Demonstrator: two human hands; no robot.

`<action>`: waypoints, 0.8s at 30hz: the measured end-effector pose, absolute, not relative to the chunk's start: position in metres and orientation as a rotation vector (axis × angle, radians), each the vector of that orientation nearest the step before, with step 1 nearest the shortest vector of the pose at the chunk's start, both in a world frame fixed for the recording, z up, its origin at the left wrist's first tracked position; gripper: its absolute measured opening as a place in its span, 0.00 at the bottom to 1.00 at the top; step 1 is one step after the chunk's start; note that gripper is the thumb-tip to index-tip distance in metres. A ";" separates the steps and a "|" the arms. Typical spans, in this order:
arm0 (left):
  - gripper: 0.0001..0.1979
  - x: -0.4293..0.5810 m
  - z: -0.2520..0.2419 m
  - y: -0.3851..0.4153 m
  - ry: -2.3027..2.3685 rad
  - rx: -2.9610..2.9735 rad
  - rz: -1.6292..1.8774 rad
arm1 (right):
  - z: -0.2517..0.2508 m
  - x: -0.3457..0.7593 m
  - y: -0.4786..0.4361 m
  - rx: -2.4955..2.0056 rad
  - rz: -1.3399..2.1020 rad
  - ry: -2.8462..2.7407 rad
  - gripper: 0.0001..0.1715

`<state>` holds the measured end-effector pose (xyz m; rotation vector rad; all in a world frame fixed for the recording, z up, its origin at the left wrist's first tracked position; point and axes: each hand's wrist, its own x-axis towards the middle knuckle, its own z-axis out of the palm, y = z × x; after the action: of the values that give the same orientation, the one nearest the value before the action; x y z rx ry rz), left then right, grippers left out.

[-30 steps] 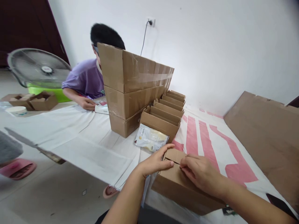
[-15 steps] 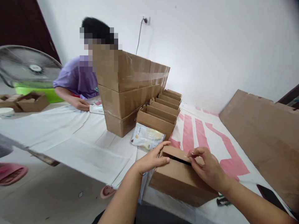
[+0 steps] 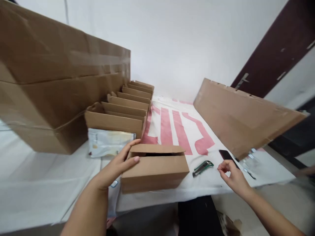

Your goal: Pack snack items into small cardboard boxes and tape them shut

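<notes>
- Left hand (image 3: 119, 166): on the left end of the oblong brown cardboard box (image 3: 155, 172), thumb on the upper face, fingers over the far corner; grip closed around that corner.
- Box: on the white cloth with pink printed shapes (image 3: 81, 183), close to the table's near edge. Top flap (image 3: 158, 149) partly lifted, dark gap along it; contents not visible.
- Right hand (image 3: 232, 178): off the box, to its right, nearest the black phone (image 3: 223, 154), which it partly covers. Fingers curled, thumb and index tips close; can't tell if they meet or pinch anything.
- Green-and-black utility knife (image 3: 203, 167): lying between box and right hand, apart from both.
- White-and-yellow printed pouch (image 3: 108, 142): beyond the left hand, leaning on the row of open brown cartons (image 3: 115, 122).
- Tall stack of taped brown cartons (image 3: 61, 72): left of that row.
- Large brown cardboard panel (image 3: 243, 113): right side, slanted, before the dark red door (image 3: 278, 49).
</notes>
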<state>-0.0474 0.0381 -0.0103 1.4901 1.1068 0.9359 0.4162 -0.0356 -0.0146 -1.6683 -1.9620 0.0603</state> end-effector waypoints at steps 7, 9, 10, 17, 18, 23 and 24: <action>0.37 -0.035 -0.003 0.032 1.234 1.468 0.957 | -0.054 0.445 -0.080 -1.864 -0.040 -1.977 0.02; 0.38 -0.034 -0.001 0.030 1.223 1.464 0.951 | -0.061 0.446 -0.083 -1.868 0.000 -1.931 0.02; 0.38 -0.034 -0.002 0.030 1.218 1.459 0.949 | -0.064 0.446 -0.083 -1.871 0.033 -1.902 0.02; 0.39 -0.041 -0.013 0.035 1.207 1.511 0.994 | -0.084 0.460 -0.063 -1.856 0.388 -1.606 0.11; 0.38 -0.041 -0.014 0.036 1.213 1.518 1.008 | -0.087 0.461 -0.060 -1.858 0.412 -1.610 0.12; 0.37 -0.041 -0.014 0.035 1.198 1.533 1.036 | -0.099 0.466 -0.052 -1.898 0.442 -1.599 0.14; 0.37 -0.041 -0.014 0.035 1.187 1.528 1.033 | -0.101 0.467 -0.051 -1.908 0.431 -1.600 0.14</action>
<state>-0.0414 0.0346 -0.0137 1.5284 1.1869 1.0331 0.4670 -0.0506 -0.1008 -1.9081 -1.5996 0.4314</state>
